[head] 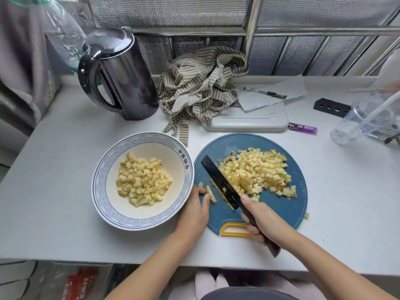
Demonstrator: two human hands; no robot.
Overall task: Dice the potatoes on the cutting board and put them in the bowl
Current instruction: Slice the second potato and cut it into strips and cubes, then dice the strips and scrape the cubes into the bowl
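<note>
Blue cutting board: one, centre-right on the desk.
Bowl: one, just left of the board.
Potato dice: one heap on the board, a second heap in the bowl.
Knife: one, blade against the board's heap.
Hands: two; right hand grips the knife handle, left hand lies relaxed, fingertips on the board's left edge.

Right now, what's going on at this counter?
A person is dicing potato. Their right hand holds a black knife, its blade lying along the left side of the pile of potato cubes on the round blue cutting board. The fingertips of their left hand touch a potato strip near the board's left edge. The bowl to the left already holds a batch of cubes.
</note>
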